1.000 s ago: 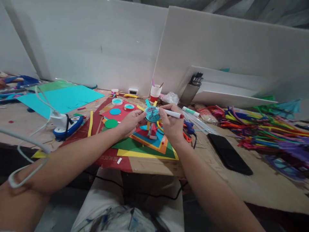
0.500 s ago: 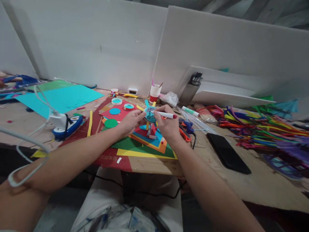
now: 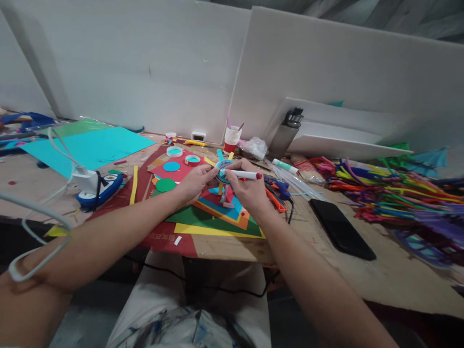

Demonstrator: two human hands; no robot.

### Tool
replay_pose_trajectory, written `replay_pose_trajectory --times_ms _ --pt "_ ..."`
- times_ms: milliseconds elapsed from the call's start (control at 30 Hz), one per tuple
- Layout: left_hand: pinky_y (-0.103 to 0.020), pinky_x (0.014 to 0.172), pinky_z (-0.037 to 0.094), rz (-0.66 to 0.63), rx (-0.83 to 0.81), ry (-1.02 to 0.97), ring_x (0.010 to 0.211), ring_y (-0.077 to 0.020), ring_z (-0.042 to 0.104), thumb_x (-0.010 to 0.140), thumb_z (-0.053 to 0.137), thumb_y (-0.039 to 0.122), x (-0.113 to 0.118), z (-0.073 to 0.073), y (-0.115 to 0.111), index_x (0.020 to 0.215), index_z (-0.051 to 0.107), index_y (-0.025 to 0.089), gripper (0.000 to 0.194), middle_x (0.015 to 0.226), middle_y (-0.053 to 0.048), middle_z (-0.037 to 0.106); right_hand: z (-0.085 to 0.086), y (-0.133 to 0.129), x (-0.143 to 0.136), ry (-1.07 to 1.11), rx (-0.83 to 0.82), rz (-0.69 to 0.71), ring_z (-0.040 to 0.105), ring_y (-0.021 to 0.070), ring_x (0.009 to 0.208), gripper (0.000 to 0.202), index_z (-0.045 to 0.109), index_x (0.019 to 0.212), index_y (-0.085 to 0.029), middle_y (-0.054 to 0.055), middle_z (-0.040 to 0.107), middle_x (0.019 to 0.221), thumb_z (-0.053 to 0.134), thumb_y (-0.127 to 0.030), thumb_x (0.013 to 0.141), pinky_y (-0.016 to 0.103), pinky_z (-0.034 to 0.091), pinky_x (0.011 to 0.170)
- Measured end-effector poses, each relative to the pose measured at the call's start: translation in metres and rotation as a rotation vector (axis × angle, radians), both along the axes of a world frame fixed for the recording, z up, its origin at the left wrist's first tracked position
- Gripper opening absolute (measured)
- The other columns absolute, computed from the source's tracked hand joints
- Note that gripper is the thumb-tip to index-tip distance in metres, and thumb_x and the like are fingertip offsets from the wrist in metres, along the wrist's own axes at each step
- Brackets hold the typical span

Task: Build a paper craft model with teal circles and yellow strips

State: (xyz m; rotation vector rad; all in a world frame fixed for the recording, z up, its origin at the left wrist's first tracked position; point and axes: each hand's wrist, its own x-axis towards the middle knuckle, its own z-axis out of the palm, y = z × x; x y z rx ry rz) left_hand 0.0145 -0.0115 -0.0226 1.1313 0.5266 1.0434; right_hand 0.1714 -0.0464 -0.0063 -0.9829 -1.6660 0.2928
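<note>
My left hand (image 3: 197, 183) grips the left edge of a round blue paper craft (image 3: 224, 166) with blue and yellow strips sticking out around it. My right hand (image 3: 248, 188) is closed round a white marker (image 3: 244, 174) with a dark red end pointing right; its other end is at the face of the craft, and the tip is hidden by my fingers. Beneath the craft lie stacked coloured sheets, with a green sheet (image 3: 188, 217) among them. To the left are a blue disc (image 3: 171, 166), a green disc (image 3: 166, 185) and two small round lids with blue inside.
A black phone (image 3: 342, 229) and a pile of coloured pipe cleaners (image 3: 391, 188) lie right. Behind stand paper cups (image 3: 232, 138) and a grey bottle (image 3: 285, 133). A blue power strip (image 3: 103, 191) with a white cable is at the left, near my left forearm.
The marker and my right hand have shifted slightly left over the craft, and the marker lies a little flatter. My left hand keeps its hold; the whole view has moved slightly.
</note>
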Motion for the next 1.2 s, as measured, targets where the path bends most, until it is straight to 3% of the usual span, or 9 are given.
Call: replay_pose_trajectory --times_ms 300,600,933,1200 --pt "-0.024 0.070 0.050 -0.008 0.014 0.017 0.069 -0.0124 0.064 0.074 0.076 0.038 0.000 0.001 -0.002 0.082 0.064 0.011 0.031 0.073 -0.004 0.068 0.001 -0.001 0.001 0.013 0.023 -0.006 0.058 0.0153 0.066 0.009 0.058 0.079 -0.020 0.000 0.063 0.071 0.060 -0.028 0.084 0.029 0.045 0.063" --pt "-0.022 0.066 0.051 0.008 -0.038 -0.047 0.056 -0.0073 0.058 0.078 0.074 0.031 0.000 0.010 -0.005 0.075 0.061 0.012 0.023 0.066 0.000 0.065 0.003 0.000 0.008 0.211 0.077 -0.075 0.057 0.0134 0.063 0.012 0.060 0.082 -0.020 -0.002 0.062 0.069 0.061 -0.032 0.086 0.027 0.045 0.060" --pt "-0.030 0.077 0.057 0.030 -0.095 -0.079 0.071 -0.0137 0.069 0.088 0.059 0.019 -0.002 0.010 -0.004 0.084 0.061 0.011 0.009 0.083 -0.008 0.073 0.000 0.003 0.010 0.222 0.081 -0.149 0.060 0.0144 0.066 0.015 0.058 0.082 -0.020 -0.001 0.062 0.071 0.060 -0.034 0.086 0.028 0.046 0.062" --pt "-0.027 0.074 0.057 0.009 -0.059 -0.090 0.071 -0.0134 0.069 0.084 0.067 0.023 -0.002 0.011 -0.007 0.085 0.063 0.011 0.013 0.084 -0.008 0.073 -0.001 0.003 0.009 0.122 0.099 -0.163 0.060 0.0148 0.065 0.013 0.058 0.082 -0.020 -0.001 0.063 0.071 0.059 -0.032 0.087 0.028 0.046 0.061"
